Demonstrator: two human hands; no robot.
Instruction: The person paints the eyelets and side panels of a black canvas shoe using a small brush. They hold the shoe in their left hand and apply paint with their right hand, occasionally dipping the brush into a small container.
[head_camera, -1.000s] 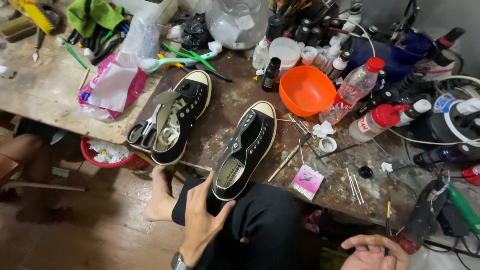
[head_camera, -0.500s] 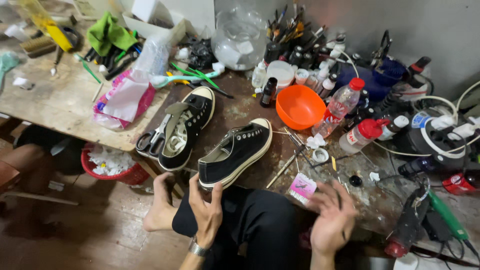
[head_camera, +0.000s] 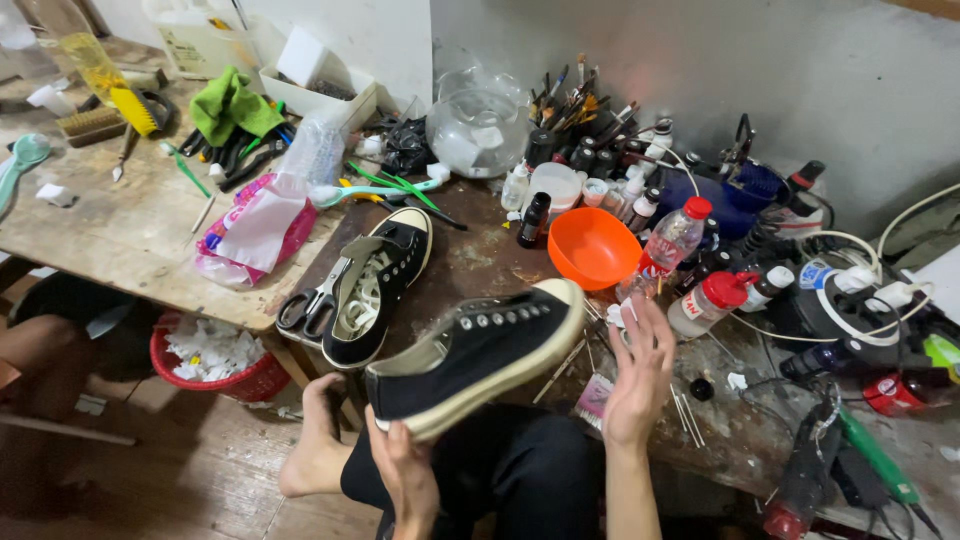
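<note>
Head view: left hand (head_camera: 408, 480) grips black sneaker (head_camera: 475, 355) heel, seemingly underneath; right hand (head_camera: 640, 375) spread beside toe.

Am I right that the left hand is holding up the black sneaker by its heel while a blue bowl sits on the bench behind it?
Not quite: the bowl is orange, not blue, as the head view shows. The left hand does hold the black sneaker up by its heel.
</note>
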